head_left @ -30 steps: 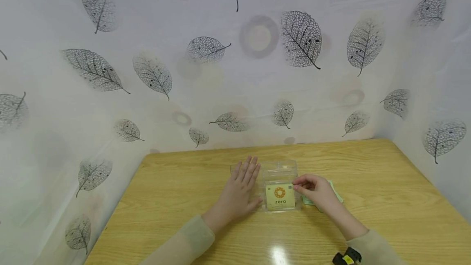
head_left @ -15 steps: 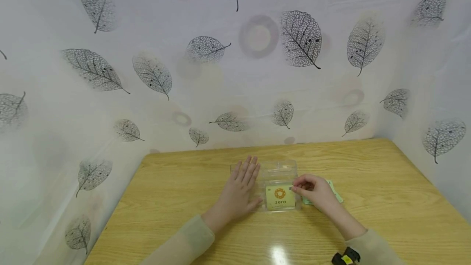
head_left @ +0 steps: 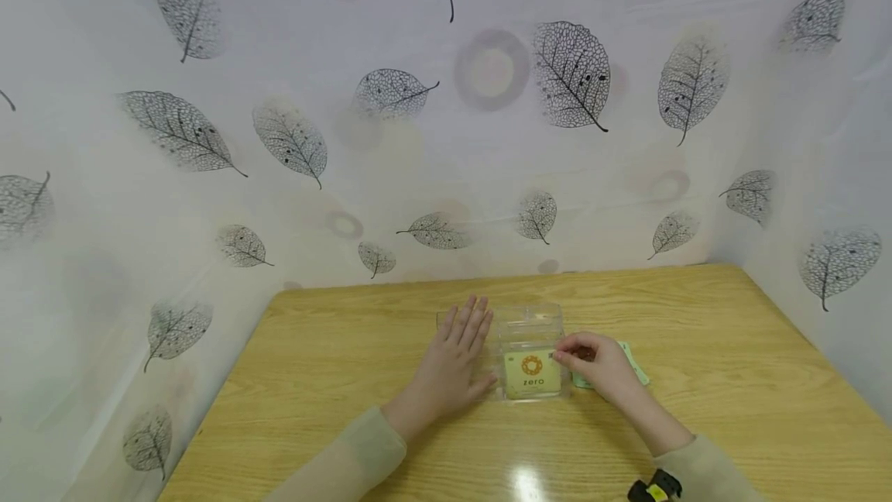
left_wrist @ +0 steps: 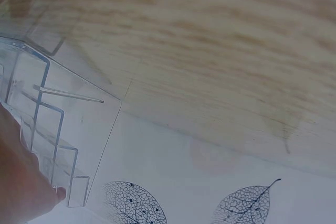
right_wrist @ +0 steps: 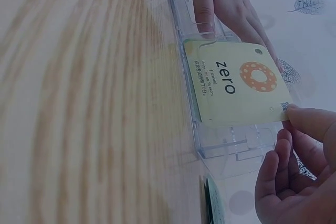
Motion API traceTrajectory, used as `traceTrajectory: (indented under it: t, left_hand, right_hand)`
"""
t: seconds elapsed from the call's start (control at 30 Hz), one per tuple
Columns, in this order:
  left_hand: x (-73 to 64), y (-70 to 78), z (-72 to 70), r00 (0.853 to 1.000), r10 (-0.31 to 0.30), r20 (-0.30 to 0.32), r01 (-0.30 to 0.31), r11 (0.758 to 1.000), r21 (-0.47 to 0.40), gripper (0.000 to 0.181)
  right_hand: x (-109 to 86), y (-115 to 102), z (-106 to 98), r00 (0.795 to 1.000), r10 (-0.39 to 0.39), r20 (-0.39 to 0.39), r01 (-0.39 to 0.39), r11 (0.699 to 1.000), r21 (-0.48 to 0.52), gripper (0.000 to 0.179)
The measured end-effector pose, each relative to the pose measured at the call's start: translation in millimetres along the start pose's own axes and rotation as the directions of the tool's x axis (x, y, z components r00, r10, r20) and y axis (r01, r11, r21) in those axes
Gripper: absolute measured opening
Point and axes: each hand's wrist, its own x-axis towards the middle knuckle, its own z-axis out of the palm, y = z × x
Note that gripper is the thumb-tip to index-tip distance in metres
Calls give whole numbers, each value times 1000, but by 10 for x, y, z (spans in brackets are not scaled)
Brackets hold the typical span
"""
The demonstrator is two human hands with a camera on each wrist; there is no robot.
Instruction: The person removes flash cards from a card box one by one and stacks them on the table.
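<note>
Right hand point(head_left: 605, 369) only pinches the zero card point(head_left: 532, 376) at its 2 o'clock corner, left hand point(head_left: 448, 370) straight-fingered at 9 o'clock on the clear stand point(head_left: 531, 327), so imo a weak grip risks twisting.

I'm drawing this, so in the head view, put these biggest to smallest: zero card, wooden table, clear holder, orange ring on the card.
1. wooden table
2. clear holder, partly hidden by the left hand
3. zero card
4. orange ring

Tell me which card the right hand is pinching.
It's the yellow card printed "zero", pinched near a corner by the right hand; the green cards lie on the table beside the clear stand.
</note>
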Motion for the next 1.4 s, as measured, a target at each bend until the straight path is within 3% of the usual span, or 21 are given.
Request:
traceTrajectory:
  t: [0.83,1.4]
  left_hand:
    - [10,0,-14,1000,0,13,-1,1000,23,98]
    - [9,-2,-28,1000,1,28,-2,1000,22,98]
  right_hand:
    - [35,14,-31,999,21,-44,-21,1000,-2,13]
    - [34,-35,-88,997,35,-61,-32,998,52,18]
